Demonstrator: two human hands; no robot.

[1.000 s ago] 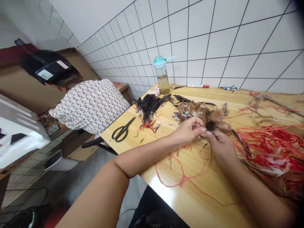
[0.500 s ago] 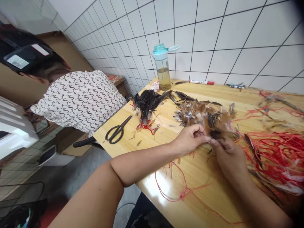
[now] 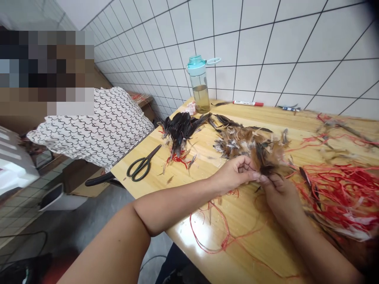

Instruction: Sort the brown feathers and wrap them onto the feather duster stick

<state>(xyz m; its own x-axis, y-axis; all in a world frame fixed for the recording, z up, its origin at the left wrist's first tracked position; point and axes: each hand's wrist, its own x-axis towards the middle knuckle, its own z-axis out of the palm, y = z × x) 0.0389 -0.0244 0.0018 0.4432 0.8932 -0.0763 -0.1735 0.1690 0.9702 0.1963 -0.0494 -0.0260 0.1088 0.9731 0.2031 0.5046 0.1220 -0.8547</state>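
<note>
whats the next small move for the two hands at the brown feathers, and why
Probably ease the pinched dark feather free of the clump. The left hand and right hand meet fingertip to fingertip at the near edge of the brown feather pile, gripping a dark tuft that is not yet separated from it, and sorted black feathers lie apart.

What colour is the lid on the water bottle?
The bottle lid is teal, seen in the head view.

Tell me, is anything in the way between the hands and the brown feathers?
Nothing visible is. The left hand and right hand meet at the near edge of the brown feathers, fingertips pinching a dark tuft there. Loose red string lies beside the right hand, not between.
</note>
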